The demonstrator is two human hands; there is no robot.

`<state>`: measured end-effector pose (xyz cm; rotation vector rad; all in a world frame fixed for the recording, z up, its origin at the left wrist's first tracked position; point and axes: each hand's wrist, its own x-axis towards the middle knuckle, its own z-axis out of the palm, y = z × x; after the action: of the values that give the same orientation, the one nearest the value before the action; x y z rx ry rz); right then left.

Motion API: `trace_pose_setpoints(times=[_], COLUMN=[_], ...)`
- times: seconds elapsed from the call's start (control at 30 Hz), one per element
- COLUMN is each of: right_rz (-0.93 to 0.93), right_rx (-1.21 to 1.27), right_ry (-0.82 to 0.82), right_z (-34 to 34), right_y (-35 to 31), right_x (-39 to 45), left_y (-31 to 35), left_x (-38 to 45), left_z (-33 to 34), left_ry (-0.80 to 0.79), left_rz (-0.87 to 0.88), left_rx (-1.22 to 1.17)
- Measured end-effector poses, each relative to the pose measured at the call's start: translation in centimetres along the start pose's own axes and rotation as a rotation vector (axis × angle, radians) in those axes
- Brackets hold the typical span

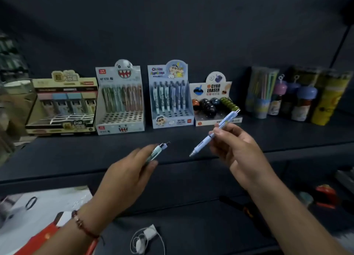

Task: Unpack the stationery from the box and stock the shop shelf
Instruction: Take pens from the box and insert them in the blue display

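From the head camera, the left hand [126, 172] grips a pale green pen [156, 153] above the near edge of the dark shelf [287, 136], its clicker end pointing far and right. The right hand [235, 147] pinches a light blue pen [214, 133] between fingers and thumb, tilted, tip down-left, clicker up-right. At the far side of the shelf stand four display boxes in a row: a beige refill box [63, 105] at left, a shark-faced pen box [120, 99], a cartoon pen box [169, 95] part-filled with pens, and a Gyro Eraser box [216, 103]. Right of these stand blurred tubes and bottles [287, 97].
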<state>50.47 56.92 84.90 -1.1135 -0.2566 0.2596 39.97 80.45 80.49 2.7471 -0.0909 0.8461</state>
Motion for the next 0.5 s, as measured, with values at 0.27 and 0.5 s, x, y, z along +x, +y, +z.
trace_pose_setpoints(times=[0.27, 0.5], right_rz=[-0.207, -0.362], right_rx=[-0.113, -0.529], right_ry=[0.178, 0.171], right_z=[2.3, 3.6], right_y=[0.0, 1.0], right_x=[10.9, 19.4], left_y=[-6.4, -7.7], left_x=[9.0, 11.6], left_z=[1.4, 3.1], left_ry=[-0.153, -0.272], left_rz=[0.090, 0.014], left_rx=[0.075, 0.021])
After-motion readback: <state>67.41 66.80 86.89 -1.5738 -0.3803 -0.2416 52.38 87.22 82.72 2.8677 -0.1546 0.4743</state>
